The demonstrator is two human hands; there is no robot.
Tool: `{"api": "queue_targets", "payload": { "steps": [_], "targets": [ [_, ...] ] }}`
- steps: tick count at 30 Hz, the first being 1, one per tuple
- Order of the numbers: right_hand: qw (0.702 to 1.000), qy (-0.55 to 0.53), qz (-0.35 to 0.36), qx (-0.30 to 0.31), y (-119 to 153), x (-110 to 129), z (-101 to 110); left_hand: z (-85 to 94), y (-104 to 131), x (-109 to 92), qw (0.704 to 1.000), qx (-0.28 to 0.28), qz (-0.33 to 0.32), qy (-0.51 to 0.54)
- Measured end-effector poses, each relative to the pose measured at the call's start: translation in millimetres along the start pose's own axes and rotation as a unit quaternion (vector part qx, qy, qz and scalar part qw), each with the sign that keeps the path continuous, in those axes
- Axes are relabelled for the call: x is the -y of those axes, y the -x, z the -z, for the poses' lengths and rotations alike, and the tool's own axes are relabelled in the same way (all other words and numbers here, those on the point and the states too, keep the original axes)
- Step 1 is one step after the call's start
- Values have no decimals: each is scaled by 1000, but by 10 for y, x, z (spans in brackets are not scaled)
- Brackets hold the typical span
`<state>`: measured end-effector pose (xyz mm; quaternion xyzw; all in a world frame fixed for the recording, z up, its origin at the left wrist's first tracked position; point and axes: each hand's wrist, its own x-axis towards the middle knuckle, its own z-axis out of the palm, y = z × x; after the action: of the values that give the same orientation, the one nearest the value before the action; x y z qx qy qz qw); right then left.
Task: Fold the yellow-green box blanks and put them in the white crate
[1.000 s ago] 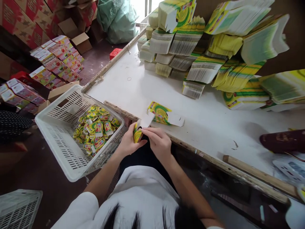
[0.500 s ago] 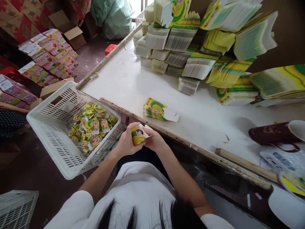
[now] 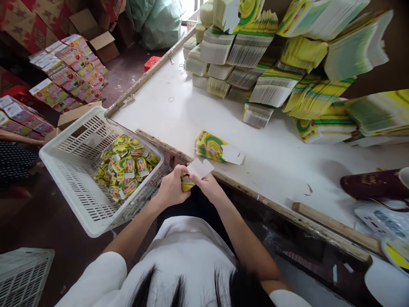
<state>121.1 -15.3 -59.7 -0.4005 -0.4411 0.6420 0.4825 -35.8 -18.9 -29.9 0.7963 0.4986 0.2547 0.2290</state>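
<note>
A small printed carton (image 3: 187, 183) is held between two hands at the near edge of a white desk (image 3: 150, 106), its white flap (image 3: 198, 169) pointed between 1 and 2 o'clock and its long axis apparently run back toward 7 or 8 o'clock. The yellow, green-marked body is gripped by the left hand (image 3: 173, 187); the base of the flap is pinched by the right hand (image 3: 209, 186). Thin, smooth card is seen, the flap flat with a rounded tab. A small pile of flat cartons (image 3: 209, 146) is set on the desk at 1 o'clock from the hands, and a slotted white plastic basket (image 3: 75, 189), partly filled with little cartons (image 3: 128, 164), is placed at 9 to 10 o'clock. Much of the body is covered by fingers, its underside is hidden, and a dark mug (image 3: 370, 184) is cut off at the right edge
</note>
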Motion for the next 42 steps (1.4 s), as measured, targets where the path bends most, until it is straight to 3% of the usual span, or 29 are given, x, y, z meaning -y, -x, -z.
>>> {"api": "queue_targets", "payload": {
  "steps": [4,7,10,13,17,21,24,28,31,35,39,42],
  "targets": [
    [983,136,112,51,116,-25,-56,-21,-25,71,997,61,-11,45],
    [963,213,167,-1,152,-23,-112,16,-49,107,999,-22,13,33],
    [959,190,184,-104,109,-44,-73,115,-21,130,990,-103,91,18],
    [947,217,216,-98,69,-53,32,218,40,144,973,-100,135,158],
    [908,313,276,-44,85,50,170,259,68,119,902,-54,189,383],
    [907,332,257,28,139,235,281,187,22,62,833,-108,258,477],
    [916,330,215,72,162,284,303,131,-5,28,822,-104,256,498],
    [928,310,206,-5,153,213,190,114,-15,14,833,-114,245,483],
    [926,300,225,-44,146,180,84,123,-26,22,809,-138,271,504],
    [911,319,259,-48,150,194,65,85,-28,22,760,-194,312,537],
    [895,346,277,-55,177,213,154,38,0,11,738,-119,330,576],
    [889,372,266,7,199,247,225,53,1,10,725,-124,338,587]
  ]
}}
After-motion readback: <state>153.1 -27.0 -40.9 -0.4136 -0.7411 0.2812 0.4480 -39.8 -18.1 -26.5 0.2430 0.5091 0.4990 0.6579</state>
